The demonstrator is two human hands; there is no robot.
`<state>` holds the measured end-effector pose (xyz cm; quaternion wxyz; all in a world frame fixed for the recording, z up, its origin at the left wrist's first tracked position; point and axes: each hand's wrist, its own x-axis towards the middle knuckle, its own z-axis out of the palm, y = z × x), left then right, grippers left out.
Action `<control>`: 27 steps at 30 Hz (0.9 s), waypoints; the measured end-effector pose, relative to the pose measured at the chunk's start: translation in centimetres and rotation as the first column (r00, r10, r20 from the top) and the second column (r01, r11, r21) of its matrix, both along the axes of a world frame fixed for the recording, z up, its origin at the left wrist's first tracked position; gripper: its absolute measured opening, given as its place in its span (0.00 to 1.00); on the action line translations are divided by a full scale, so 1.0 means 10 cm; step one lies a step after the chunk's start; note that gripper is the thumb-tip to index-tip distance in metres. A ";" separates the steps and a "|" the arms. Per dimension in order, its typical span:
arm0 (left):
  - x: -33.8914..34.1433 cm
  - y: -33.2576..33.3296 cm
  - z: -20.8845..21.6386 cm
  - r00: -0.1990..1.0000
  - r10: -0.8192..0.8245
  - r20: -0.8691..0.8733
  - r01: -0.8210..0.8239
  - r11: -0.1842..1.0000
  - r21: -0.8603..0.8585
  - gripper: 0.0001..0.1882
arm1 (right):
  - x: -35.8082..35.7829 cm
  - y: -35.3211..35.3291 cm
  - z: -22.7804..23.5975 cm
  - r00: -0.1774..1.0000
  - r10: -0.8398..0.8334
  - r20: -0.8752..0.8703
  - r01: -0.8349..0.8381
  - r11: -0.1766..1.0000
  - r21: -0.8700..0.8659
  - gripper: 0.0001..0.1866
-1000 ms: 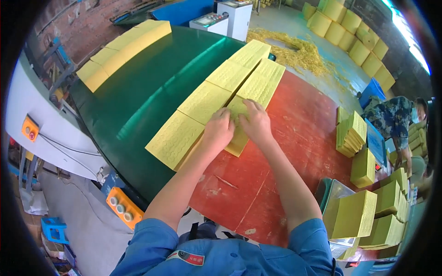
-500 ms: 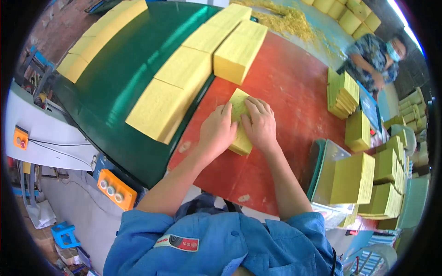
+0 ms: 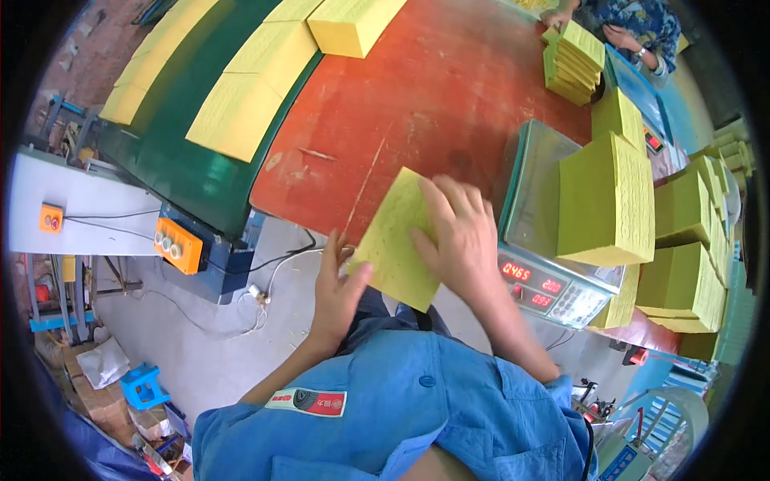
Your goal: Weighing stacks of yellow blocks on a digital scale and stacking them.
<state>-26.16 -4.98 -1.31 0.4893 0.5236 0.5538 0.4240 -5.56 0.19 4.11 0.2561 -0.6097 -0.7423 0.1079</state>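
Note:
A flat stack of yellow paper sheets is held tilted off the front edge of the red table. My left hand supports its lower left edge from beneath. My right hand presses flat on its top and right side. Just to the right stands a weighing scale with a steel platform and a lit red display.
More yellow stacks lie on the green conveyor belt at upper left. Yellow bundles are piled right of the scale. Another person handles a stack at top right. An orange button box hangs below the conveyor.
Both hands have pulled the yellow stack off the table toward my body and lifted it at the table's edge. My view has swung right, showing the scale.

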 end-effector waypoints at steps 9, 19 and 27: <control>0.16 -0.42 -0.76 0.508 0.373 0.776 0.440 0.663 -0.606 0.35 | -0.06 0.63 -0.02 0.862 0.493 0.115 -0.474 0.866 -0.161 0.24; -0.49 0.19 -0.70 0.443 0.500 0.744 0.112 0.793 -0.599 0.39 | 0.00 -0.05 -0.13 0.993 -0.073 0.098 0.093 0.972 -0.216 0.21; -0.67 -0.12 -0.50 0.534 0.175 0.827 0.201 0.924 -0.326 0.53 | -0.57 -0.57 -0.24 0.971 -0.232 -0.060 0.194 0.909 -0.370 0.16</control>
